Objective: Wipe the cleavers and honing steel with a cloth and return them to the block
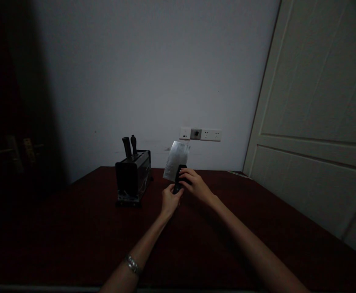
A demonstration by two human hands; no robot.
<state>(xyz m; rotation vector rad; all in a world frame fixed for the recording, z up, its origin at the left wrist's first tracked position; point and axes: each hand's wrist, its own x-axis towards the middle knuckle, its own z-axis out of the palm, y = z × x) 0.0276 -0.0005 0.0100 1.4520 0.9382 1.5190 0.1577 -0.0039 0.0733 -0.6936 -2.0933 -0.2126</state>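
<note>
A cleaver (175, 158) with a broad, wet-looking blade is held up over the table, its blade pointing upward. My left hand (170, 199) is closed around its dark handle (177, 188). My right hand (194, 182) has its fingers bent round a small black object (180, 171), pressed against the lower right side of the blade. What kind of object it is cannot be made out in the dim light. To the left stands a knife block (128, 181) with a dark end and shiny sides; two black knife handles (130, 147) stick up from it.
The dark red table (193, 252) reaches back to a pale wall (153, 73). A row of wall sockets (211, 134) sits just above the table's far edge. A panelled white door (312, 122) rises along the right side. The left side is in deep shadow.
</note>
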